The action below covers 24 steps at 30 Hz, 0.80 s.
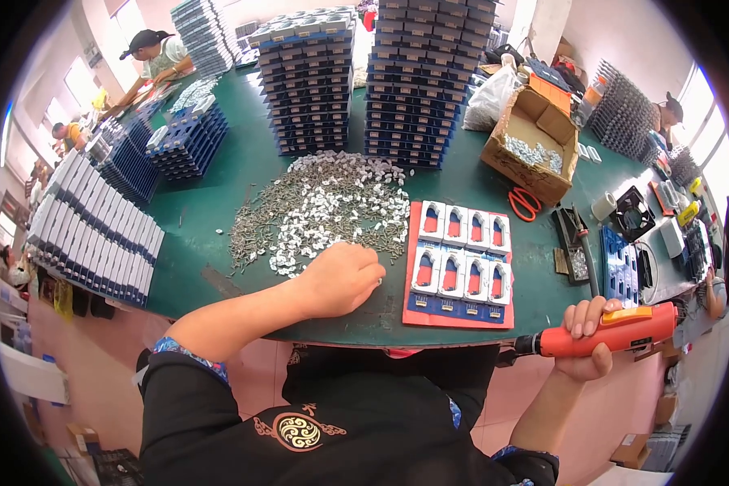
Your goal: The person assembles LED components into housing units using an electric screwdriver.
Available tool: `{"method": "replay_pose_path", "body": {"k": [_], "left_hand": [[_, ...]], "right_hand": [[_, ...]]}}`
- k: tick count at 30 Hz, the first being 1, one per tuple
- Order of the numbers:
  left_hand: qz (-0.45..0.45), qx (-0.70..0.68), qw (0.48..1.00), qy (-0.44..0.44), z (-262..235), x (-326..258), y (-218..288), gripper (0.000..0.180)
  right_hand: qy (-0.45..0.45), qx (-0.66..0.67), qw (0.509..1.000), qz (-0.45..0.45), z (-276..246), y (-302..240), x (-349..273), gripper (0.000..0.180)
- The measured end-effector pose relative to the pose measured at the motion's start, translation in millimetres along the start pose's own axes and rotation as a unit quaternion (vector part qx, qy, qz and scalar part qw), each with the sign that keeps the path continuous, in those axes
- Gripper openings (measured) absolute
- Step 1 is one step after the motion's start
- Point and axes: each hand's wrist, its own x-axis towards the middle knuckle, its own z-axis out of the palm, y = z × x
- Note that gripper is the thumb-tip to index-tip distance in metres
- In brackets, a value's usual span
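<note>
My left hand [340, 278] is closed at the near edge of a pile of screws [255, 228] mixed with small white plastic pieces [297, 235]. Its fingertips are curled under, and whatever they hold is too small or hidden to name. Wrapped around a red electric screwdriver [607, 330] with an orange lever, my right hand [587, 336] is off the table's front edge, the tool's dark tip pointing left. Between the hands, a blue circuit board panel [455, 309] lies on a red sheet [417, 316], bearing two rows of white plastic housings [425, 270].
Tall stacks of blue panels [312, 97] [421, 89] rise behind the pile. More housings [97, 227] lean at the left. A cardboard box [535, 121] of white pieces, red-handled scissors [525, 204] and a black holder [573, 243] sit right on the green table [340, 328]. Other people work farther off.
</note>
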Motion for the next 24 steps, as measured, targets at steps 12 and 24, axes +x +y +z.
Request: {"method": "replay_pose_path", "body": {"k": [12,24], "left_hand": [[-0.151,-0.055,0.984,-0.071,9.4,6.4,7.4,0.013],[0.053,-0.128,0.990,0.009,28.7,93.8,6.2,0.008]], "right_hand": [[-0.007,0.001,1.000,-0.001,-1.0,-1.2,-1.6,0.051],[-0.027,0.009,1.000,-0.007,3.4,-1.5,2.5,0.050]]}}
